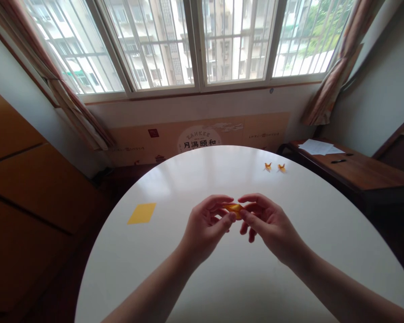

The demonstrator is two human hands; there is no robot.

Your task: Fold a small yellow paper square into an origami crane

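Between my two hands, above the middle of the white table (pixel 148 264), is a small folded piece of yellow-orange paper (pixel 234 208). My left hand (pixel 208 220) pinches its left side between thumb and fingers. On the right side, my right hand (pixel 265 220) grips it with the thumb against its front, the lower fingers loosely curled. The fingers hide part of the folds. Flat on the table to the left lies a yellow paper square (pixel 142 213). Toward the far right edge stand two small folded paper cranes, one crane (pixel 268 166) just left of the other crane (pixel 281 168).
A wooden side table (pixel 357 168) at the right bears white paper sheets (pixel 318 147) and a black pen (pixel 338 161). Brown cabinets (pixel 27 215) stand at the left. Behind the round table are a printed cardboard panel (pixel 131 134) and barred windows with tied curtains (pixel 336 85).
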